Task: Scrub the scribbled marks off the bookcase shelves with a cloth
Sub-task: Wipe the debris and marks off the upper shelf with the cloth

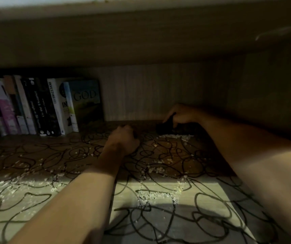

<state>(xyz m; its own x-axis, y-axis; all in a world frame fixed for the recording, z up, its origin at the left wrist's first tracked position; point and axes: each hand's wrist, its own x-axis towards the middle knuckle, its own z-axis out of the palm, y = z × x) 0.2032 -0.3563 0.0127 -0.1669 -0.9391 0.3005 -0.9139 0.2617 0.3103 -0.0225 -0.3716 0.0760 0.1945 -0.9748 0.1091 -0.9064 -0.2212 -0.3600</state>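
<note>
Two hands: both reach deep into the shelf (158, 191).
Right hand (180, 114): you grip a dark cloth (165, 126) at the back.
Left hand (123, 140): curled up, resting on the shelf, holding nothing you can see.
Marks (158, 155): black scribbles lie toward you from the cloth, nearest your right hand.
Books (40, 106): far left.

Two bare forearms in view, no sleeves reaching as far as the frame shows. Left hand (123, 140) and right hand (181, 114) ungloved; no watch, bracelet or ring discernible, though both sit in deep shadow and detail is poor
</note>
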